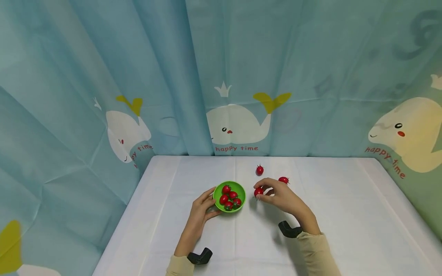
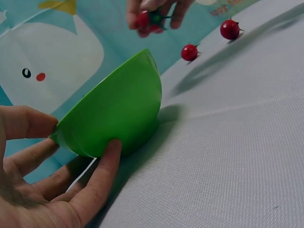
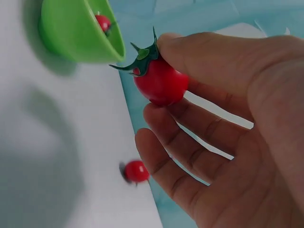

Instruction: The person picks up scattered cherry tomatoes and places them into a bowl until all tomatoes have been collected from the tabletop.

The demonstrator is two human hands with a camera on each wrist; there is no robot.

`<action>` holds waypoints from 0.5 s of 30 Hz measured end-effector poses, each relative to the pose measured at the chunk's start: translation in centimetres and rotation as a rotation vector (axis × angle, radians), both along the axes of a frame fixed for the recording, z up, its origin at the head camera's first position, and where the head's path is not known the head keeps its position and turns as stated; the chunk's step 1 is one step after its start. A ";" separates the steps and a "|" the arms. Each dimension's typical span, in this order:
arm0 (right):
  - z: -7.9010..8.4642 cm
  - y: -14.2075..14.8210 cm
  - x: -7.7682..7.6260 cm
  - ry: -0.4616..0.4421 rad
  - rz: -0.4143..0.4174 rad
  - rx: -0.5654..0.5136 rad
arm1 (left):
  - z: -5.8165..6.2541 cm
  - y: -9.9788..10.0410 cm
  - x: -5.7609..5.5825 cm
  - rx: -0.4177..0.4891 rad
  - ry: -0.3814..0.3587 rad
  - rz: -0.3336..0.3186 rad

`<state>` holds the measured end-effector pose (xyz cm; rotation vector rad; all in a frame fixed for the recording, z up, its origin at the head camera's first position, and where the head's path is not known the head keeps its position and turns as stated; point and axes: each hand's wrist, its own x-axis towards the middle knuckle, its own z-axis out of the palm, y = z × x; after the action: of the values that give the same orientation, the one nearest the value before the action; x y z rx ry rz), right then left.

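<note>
A small green bowl [image 2: 121, 102] stands on the white table with several red cherry tomatoes [image 1: 233, 195] inside. My left hand [image 1: 200, 211] holds the bowl from its left side, thumb and fingers spread around the wall and rim. Just right of the bowl, my right hand [image 1: 286, 198] pinches a cherry tomato [image 3: 161, 83] between thumb and fingers, above the table. The right wrist view shows that tomato's green leafy top pointing toward the bowl.
Two more cherry tomatoes lie on the table [image 1: 165, 234]: one tomato [image 1: 259, 170] near the back edge, another tomato [image 1: 284, 179] just behind the right hand. A blue curtain [image 1: 165, 76] printed with whales hangs behind and beside the table.
</note>
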<state>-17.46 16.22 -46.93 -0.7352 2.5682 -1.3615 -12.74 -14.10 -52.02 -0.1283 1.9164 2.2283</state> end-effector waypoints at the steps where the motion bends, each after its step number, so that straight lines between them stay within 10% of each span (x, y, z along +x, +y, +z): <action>1: 0.0 -0.4 -0.1 0.003 0.006 -0.009 | 0.0 0.0 0.0 0.001 -0.001 0.000; 15: -0.1 -5.7 -1.2 0.061 0.051 -0.054 | -0.1 -0.1 -0.1 0.006 -0.013 -0.001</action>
<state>-18.67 10.50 -47.06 -0.8579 2.5484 -1.4189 -12.82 -14.19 -52.12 -0.1400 1.9029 2.2264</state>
